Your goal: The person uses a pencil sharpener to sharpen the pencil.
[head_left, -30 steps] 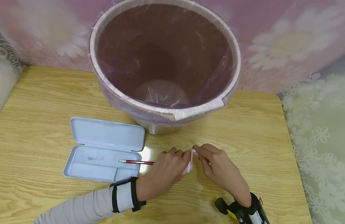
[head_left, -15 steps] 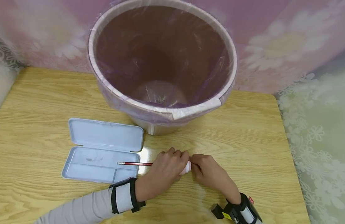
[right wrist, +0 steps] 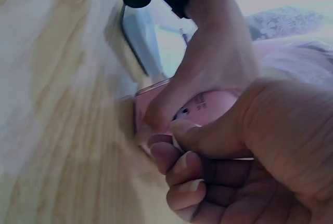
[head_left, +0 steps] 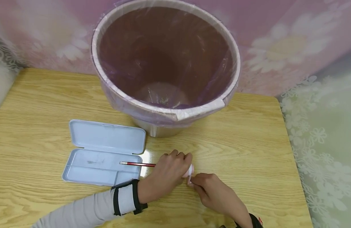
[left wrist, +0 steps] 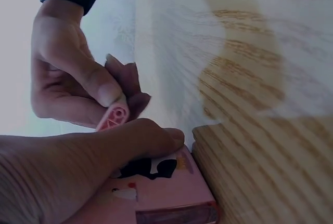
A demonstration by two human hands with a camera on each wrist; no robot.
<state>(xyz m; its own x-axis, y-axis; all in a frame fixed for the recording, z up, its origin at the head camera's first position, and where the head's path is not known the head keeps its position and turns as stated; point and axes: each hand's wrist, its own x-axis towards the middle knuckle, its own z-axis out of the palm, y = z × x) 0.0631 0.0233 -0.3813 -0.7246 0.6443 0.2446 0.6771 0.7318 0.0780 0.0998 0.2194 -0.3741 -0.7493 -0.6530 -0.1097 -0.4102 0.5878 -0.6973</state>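
A pink hand-crank pencil sharpener (left wrist: 171, 185) with a dark printed picture sits on the table, largely covered by my left hand (head_left: 168, 171), which grips it from above. Out of its left side sticks a red pencil (head_left: 142, 164), its pale end over the open pencil case. My right hand (head_left: 213, 193) pinches the sharpener's crank handle (left wrist: 115, 115) between thumb and fingers, and the crank arm (head_left: 189, 180) points down towards me. The pencil's other end is hidden by the sharpener and my left hand. In the right wrist view, the sharpener (right wrist: 210, 107) shows behind my fingers.
A light blue pencil case (head_left: 107, 137) lies open at the left, with a dark smudge in its tray. Behind it stands a large bin (head_left: 164, 118) lined with thin purplish plastic, with small shavings-like bits at its bottom. The wooden table (head_left: 249, 142) meets a flowered wall.
My right hand has gone round with the crank, from the top of its circle down to the near side. My left hand, the sharpener and the pencil stay almost where they were.
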